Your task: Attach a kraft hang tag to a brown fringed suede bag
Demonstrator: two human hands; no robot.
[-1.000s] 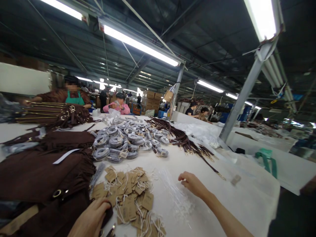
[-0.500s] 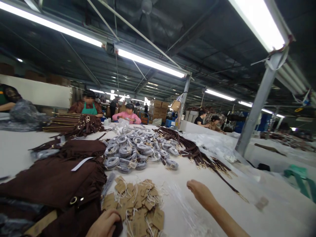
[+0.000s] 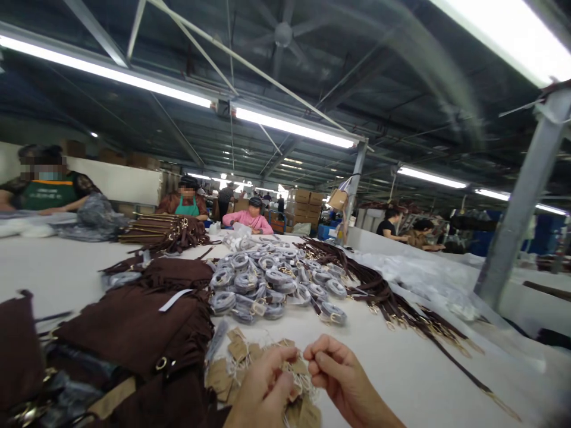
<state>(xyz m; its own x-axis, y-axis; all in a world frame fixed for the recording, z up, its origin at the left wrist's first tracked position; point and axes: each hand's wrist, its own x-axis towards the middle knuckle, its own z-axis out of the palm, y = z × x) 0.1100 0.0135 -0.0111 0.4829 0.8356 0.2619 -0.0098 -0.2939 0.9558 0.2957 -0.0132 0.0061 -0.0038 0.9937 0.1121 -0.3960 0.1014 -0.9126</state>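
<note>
Both hands meet low in the head view, over the near edge of the white tabletop (image 3: 401, 368). Left hand (image 3: 267, 392): fingers curled in, thumb and forefinger pinched on a brown paper tag and its white string, at the top of the pile of tags (image 3: 243, 362). Right hand (image 3: 341, 374): fingers folded to a loose fist, fingertips closed just beside the left thumb, at the same string; whether it grips the string or only touches it cannot be told, as the spot is small and partly hidden. The tags are tan card, rectangular, each with a white looped cord, lying heaped and overlapping on the tabletop directly under and in front of the hands. Just left of the pile, dark brown fringed suede bags (image 3: 134, 327) with metal rings, one bearing a white strip label. Behind the tags, a heap of grey coiled straps (image 3: 267, 279); to their right, a long row of brown straps (image 3: 383, 291) with gold clasps. Other people sit at the far side of the tabletop.
</note>
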